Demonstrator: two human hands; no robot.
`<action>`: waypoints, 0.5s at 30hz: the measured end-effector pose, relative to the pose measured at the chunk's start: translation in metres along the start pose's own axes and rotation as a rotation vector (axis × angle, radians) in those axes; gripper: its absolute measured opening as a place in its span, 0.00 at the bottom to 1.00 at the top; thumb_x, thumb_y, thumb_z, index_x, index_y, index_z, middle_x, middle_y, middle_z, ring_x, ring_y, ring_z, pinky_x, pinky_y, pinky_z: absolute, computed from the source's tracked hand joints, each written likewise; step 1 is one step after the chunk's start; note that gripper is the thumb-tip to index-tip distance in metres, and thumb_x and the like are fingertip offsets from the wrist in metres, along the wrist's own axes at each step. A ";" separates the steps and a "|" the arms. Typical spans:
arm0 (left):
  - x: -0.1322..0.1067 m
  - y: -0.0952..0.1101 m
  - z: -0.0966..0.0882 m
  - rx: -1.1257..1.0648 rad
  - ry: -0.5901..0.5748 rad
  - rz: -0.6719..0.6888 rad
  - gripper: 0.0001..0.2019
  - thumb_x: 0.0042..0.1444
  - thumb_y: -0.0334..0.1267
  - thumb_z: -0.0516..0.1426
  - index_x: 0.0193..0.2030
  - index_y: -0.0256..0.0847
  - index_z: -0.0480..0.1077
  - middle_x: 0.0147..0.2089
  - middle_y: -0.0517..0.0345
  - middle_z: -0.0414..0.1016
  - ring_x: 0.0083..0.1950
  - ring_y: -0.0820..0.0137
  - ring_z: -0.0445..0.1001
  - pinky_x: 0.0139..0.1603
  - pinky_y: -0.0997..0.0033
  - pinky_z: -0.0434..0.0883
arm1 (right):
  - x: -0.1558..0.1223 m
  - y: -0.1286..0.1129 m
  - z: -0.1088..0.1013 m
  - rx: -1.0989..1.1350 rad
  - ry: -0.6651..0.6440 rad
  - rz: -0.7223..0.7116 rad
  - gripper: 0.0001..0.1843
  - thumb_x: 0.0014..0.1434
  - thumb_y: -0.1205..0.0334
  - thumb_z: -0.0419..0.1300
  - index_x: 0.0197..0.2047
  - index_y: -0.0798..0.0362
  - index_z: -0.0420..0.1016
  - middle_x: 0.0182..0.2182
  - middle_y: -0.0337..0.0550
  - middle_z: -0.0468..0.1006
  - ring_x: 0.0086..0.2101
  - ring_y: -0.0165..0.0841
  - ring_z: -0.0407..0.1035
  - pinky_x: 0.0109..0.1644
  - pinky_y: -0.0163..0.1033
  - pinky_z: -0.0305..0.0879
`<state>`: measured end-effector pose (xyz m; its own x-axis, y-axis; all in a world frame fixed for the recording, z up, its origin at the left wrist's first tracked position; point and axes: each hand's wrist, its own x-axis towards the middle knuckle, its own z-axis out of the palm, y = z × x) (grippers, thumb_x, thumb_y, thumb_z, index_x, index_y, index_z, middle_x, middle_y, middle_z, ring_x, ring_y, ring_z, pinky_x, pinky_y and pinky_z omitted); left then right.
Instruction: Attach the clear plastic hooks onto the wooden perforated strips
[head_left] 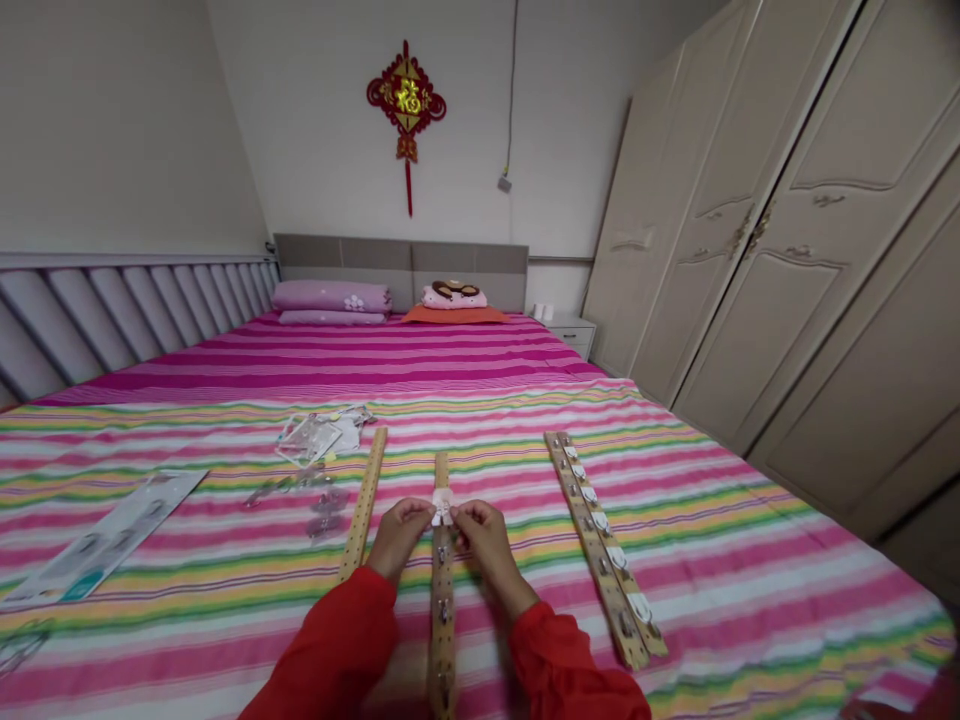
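Observation:
Between both hands is a small white piece point(442, 503), flat and pale, held over the upper part of a wooden strip point(442, 635). My left hand point(402, 535) pinches its left side with thumb and fingertips. On the right side, the fingers of my right hand point(484, 540) are closed on the same piece. Small metal fittings sit in a row along the strip below the hands. Just left of my left hand lies another wooden strip point(366, 500), with rows of holes. What the piece is exactly is too small to tell.
Two joined-looking wooden strips point(592, 530) with metal and white hooks lie to the right. Clear plastic packaging point(326, 505) and white cards point(330, 435) are at the left, near a long packaged card point(112, 535). Everything rests on a striped bedspread point(720, 600).

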<state>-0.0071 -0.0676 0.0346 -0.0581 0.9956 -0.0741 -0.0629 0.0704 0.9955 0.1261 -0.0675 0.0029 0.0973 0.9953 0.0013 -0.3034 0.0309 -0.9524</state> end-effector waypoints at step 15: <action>0.036 -0.050 -0.001 0.057 0.098 0.029 0.13 0.31 0.43 0.64 0.22 0.37 0.70 0.20 0.62 0.71 0.24 0.72 0.68 0.30 0.71 0.65 | 0.031 0.045 -0.006 -0.140 0.106 -0.029 0.10 0.38 0.58 0.62 0.16 0.55 0.68 0.12 0.33 0.67 0.18 0.26 0.58 0.23 0.33 0.55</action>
<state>-0.0069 -0.0357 -0.0177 -0.1569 0.9865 -0.0474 -0.0032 0.0474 0.9989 0.1208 -0.0357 -0.0414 0.2062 0.9785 0.0042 -0.1644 0.0389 -0.9856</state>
